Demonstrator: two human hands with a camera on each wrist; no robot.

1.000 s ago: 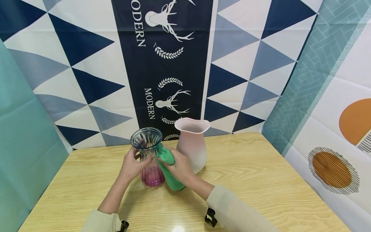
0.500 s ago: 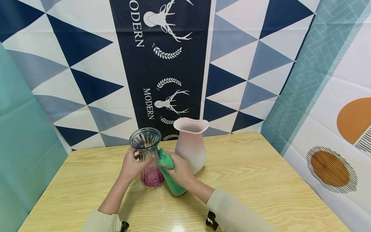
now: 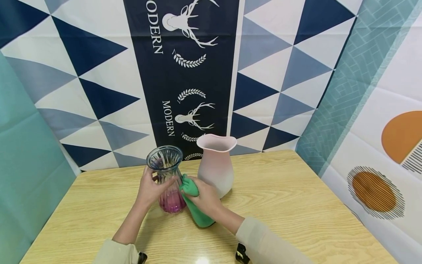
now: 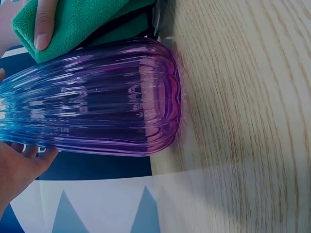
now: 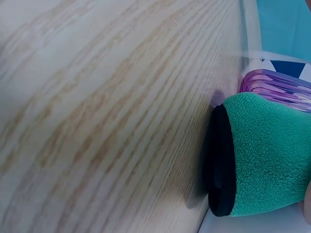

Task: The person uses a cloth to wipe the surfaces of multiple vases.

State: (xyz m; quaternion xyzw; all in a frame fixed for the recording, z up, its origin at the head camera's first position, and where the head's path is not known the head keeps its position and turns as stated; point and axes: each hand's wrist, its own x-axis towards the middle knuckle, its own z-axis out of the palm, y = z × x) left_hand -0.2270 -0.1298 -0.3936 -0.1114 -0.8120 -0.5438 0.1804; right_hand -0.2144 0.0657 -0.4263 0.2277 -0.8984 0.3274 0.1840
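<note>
A ribbed glass vase, blue at its flared rim and pink-purple at the base, stands upright on the table. My left hand grips it round the neck from the left, thumb across the front. In my right hand is a bunched green cloth, pressed close to the vase's right side and hanging down toward the table. The left wrist view shows the cloth beside the vase's wall. Dark edging borders the cloth in the right wrist view, where the vase is partly hidden behind it.
A pink-and-white vase with a wavy rim stands just behind my right hand. The wood-grain table extends to both sides. A patterned cloth backdrop rises along the table's far edge.
My right hand and the green cloth have slid slightly down along the vase's right side. The left hand keeps its grip, and both vases stay where they stood.
</note>
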